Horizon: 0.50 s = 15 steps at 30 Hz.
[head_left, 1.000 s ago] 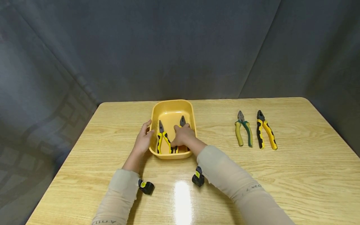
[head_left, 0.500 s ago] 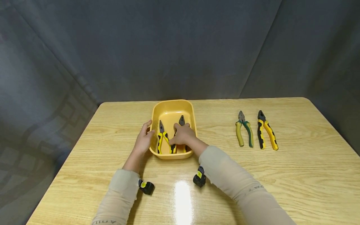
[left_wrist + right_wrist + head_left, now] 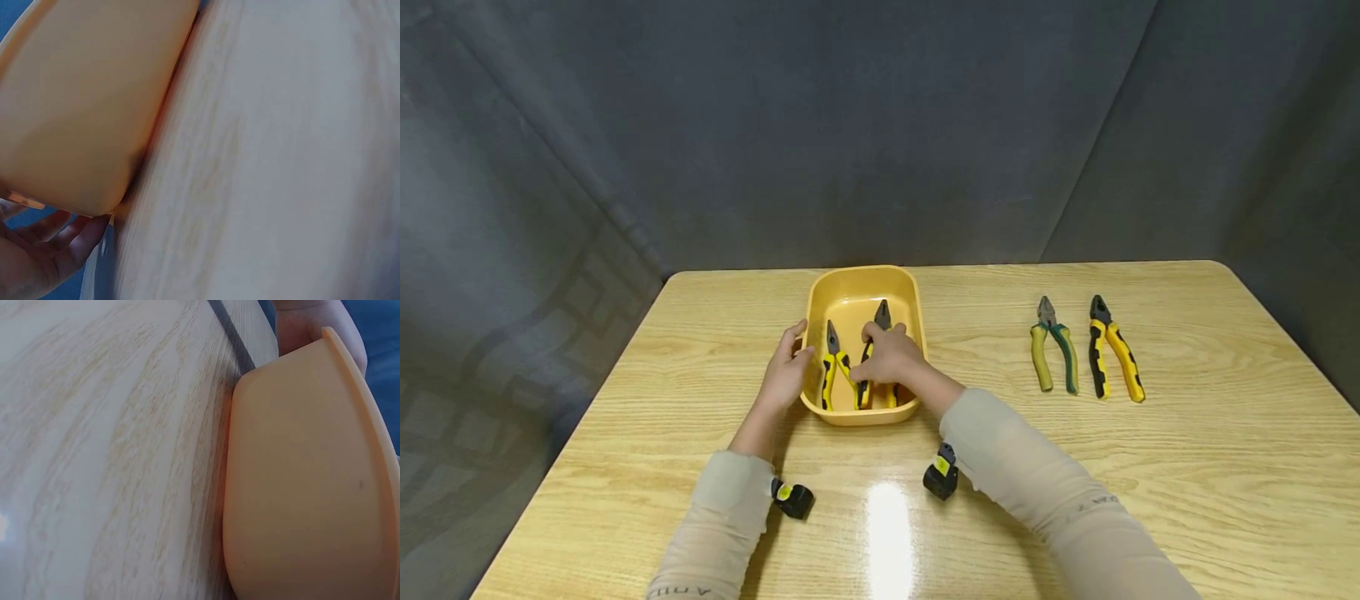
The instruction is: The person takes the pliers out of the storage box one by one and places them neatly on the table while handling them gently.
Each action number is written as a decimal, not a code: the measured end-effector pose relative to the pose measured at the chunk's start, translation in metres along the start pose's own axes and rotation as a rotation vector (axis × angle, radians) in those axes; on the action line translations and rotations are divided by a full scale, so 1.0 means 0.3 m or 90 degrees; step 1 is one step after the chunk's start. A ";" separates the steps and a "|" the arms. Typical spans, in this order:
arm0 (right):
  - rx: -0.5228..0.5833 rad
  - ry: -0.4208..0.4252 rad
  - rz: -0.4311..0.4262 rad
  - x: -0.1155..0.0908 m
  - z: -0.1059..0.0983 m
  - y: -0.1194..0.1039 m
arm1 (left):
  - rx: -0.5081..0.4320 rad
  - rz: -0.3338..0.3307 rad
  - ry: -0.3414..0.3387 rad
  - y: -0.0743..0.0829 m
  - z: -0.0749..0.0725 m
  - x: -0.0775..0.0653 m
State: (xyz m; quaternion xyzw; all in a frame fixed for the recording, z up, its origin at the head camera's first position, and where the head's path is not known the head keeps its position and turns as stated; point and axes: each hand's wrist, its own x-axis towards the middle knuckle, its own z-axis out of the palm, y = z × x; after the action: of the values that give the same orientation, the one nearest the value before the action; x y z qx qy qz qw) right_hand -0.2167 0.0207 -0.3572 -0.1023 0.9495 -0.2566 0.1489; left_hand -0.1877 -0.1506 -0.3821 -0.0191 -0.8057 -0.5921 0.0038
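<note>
In the head view my left hand holds the left side of a yellow plastic bin, thumb at the rim and fingers along the outer wall. The left wrist view shows those fingers against the bin's end. My right hand reaches inside and grips black-and-yellow pliers, jaws pointing away; the hand covers their middle. Left of them lie long-nose pliers with similar handles, spread on the bin floor. From the right wrist only the bin's outer wall shows, with the left hand behind it.
On the wooden table to the right lie green-handled pliers and another black-and-yellow pair, side by side with handles spread. Grey cloth hangs behind the table. A small black camera sits under the right wrist.
The pliers under my right hand have shifted slightly left and farther up in the head view, with their handles turning beside the long-nose pair. My left hand stays on the bin.
</note>
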 end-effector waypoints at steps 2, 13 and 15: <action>0.002 0.003 -0.006 -0.002 -0.005 -0.001 | -0.008 -0.019 -0.004 0.000 0.000 0.005; 0.053 0.005 -0.017 -0.026 -0.034 -0.005 | -0.014 -0.048 -0.002 0.007 0.002 0.006; 0.059 0.005 -0.018 -0.031 -0.039 -0.004 | -0.013 -0.045 -0.001 0.005 0.002 0.007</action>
State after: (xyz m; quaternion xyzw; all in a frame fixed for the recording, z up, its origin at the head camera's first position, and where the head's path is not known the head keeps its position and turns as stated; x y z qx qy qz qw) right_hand -0.2117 0.0274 -0.3447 -0.1074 0.9357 -0.3025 0.1465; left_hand -0.1896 -0.1495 -0.3807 0.0088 -0.7997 -0.6000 -0.0183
